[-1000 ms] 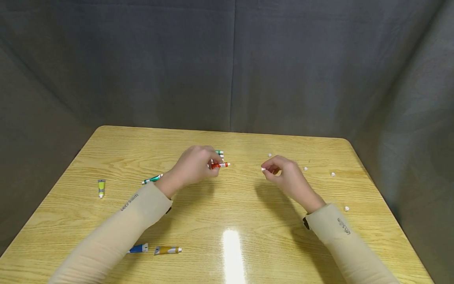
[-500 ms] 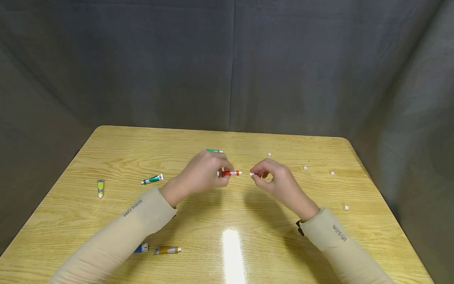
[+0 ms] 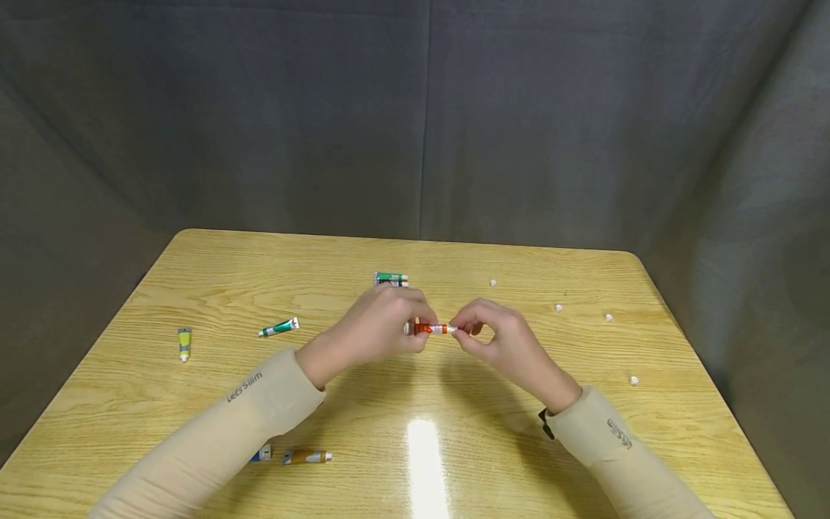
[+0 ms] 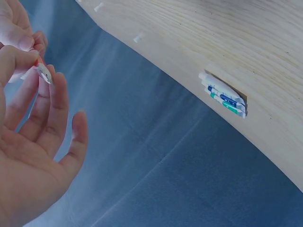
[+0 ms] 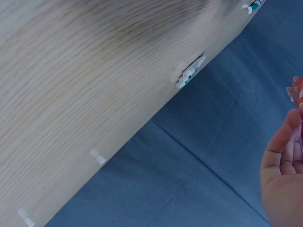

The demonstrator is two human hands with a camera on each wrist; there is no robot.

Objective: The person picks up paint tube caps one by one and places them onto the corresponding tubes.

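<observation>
Left hand [image 3: 382, 323] pinches red tube [image 3: 439, 329], probably light and squeezable, best held mid-body; right hand [image 3: 506, 337] pinches white tip [image 3: 453, 329]

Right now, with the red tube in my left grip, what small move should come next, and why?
Probably a gentle twist of the right grip to seat the white cap: half a second ago cap and red tube were apart; now they appear to meet, with the left grip steadying the tube.
</observation>
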